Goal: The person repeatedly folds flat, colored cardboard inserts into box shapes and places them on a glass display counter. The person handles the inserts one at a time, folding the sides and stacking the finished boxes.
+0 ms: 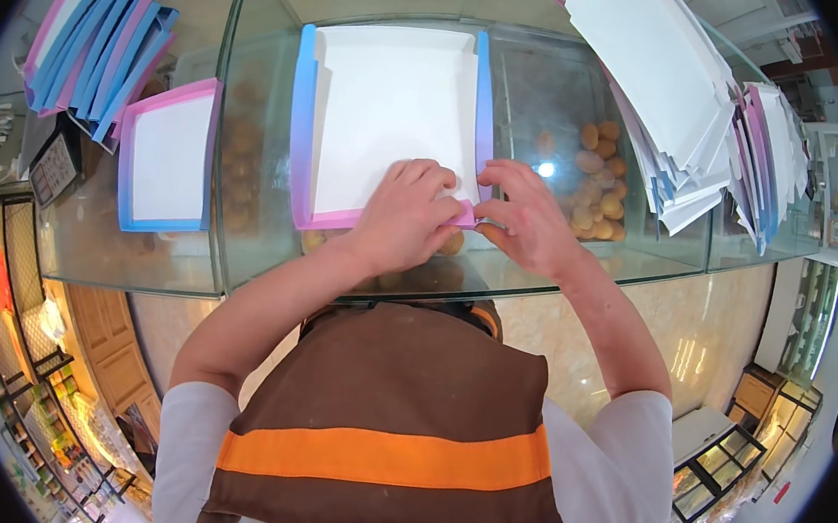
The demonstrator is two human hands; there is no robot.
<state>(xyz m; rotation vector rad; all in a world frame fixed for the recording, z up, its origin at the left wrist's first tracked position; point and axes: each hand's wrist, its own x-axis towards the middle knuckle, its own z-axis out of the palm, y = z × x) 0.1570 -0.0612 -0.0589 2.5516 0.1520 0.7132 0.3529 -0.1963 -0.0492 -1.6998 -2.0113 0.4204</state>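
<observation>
A shallow cardboard box tray (392, 110), white inside with blue and pink walls, lies on the glass counter in front of me. Its left, right and near walls stand up. At the near right corner my left hand (405, 211) reaches over the tray, fingers curled and pinching the pink wall from inside. On the outside of that same corner my right hand (528, 216) has its thumb and fingers closed on the folded edge. The fingers partly cover the corner flaps.
Left of me lies a smaller finished-looking tray (171, 158), with a stack of folded trays (99, 44) behind it beside a keypad device (54, 168). Flat white cardboard sheets (655, 73) pile up at the right. Round brown items (601, 178) show under the glass countertop (539, 262).
</observation>
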